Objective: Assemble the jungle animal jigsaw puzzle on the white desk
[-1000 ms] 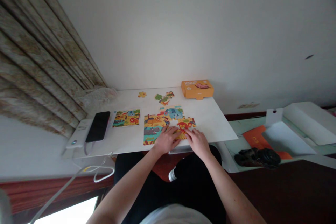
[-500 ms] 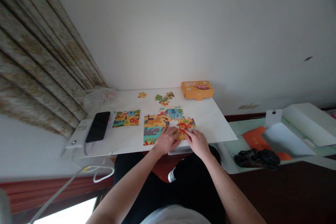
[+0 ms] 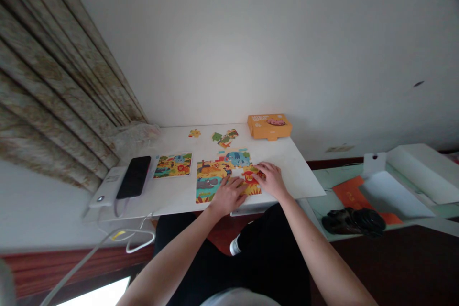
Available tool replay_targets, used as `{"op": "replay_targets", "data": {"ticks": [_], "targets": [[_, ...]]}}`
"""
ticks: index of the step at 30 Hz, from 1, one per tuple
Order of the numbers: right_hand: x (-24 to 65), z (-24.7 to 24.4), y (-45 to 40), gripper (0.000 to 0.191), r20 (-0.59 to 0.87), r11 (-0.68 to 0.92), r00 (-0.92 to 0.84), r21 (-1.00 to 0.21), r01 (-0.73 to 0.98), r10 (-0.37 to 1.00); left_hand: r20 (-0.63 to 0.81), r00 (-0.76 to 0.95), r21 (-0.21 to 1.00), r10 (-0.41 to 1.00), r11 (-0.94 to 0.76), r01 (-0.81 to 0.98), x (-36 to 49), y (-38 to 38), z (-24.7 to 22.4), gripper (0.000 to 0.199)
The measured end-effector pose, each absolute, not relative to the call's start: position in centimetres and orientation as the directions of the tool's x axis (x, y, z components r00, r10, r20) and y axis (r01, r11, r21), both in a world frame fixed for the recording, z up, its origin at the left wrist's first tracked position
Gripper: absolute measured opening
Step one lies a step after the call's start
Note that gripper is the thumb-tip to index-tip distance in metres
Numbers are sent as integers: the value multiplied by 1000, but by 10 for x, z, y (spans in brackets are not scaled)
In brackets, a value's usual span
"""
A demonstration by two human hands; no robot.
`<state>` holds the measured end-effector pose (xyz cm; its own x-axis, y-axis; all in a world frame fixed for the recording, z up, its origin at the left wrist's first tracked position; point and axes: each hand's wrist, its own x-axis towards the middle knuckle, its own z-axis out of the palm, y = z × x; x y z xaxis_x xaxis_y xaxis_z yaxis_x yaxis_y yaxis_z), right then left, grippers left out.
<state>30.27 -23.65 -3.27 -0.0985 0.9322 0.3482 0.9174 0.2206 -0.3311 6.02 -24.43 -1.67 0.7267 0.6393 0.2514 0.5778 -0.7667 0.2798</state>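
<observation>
Since both grips are down on the puzzle, which one sits nearer the lion piece?

Right grip [image 3: 271, 180]. Its fingertips [image 3: 260, 167] are on the upper right of the red lion piece [image 3: 250, 179], and the piece lies just left of the palm, at the right end of the puzzle block [image 3: 211, 177].

And the left grip [image 3: 228, 196]?

Farther off. It lies over the block's lower edge, just right of the hippo section [image 3: 208, 187], with its fingers stopping just short of the lion piece.

Which way does the block run?

Long axis goes side to side across the person, lion at the right end, hippo at the left. The elephant piece [image 3: 234, 157] sits along the far edge, and a small pale gap shows between it and the lion piece.

Either grip clenched?

No. Both are open and flat, fingers spread, with nothing lifted. Can't tell how hard they press.

What else is on the surface [image 3: 287, 172]?

Picture card [image 3: 173, 165] left of the block, two loose pieces [image 3: 225, 138] [image 3: 194, 133] beyond it, an orange box [image 3: 268, 126] at the far edge, and a phone [image 3: 134, 177] on a white power bank [image 3: 107, 185].
</observation>
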Motion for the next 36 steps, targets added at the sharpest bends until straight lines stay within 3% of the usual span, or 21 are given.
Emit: {"op": "replay_targets", "data": {"ticks": [8,12,17,25,30,36], "targets": [[302,-40,-239,35,339,241,-122,-335,911,933,266,643,349,718,-693,631,50,-209,-8,28],[303,-44,-232,35,370,179,-28,-379,908,929,225,345,422,911,-410,809,40,-147,4,29],[304,-47,-228,36,357,103,59,-418,902,932,78,62,376,995,-87,923,52,-90,9,45],[302,-44,-229,36,346,94,56,-403,910,936,27,17,298,999,-24,954,84,-67,3,49],[301,-42,-229,37,335,83,60,-397,914,940,-6,-19,362,1000,20,932,81,-52,-3,45],[301,-41,-230,36,333,83,58,-394,916,941,-53,-95,426,994,109,898,75,-39,-7,60]]}}
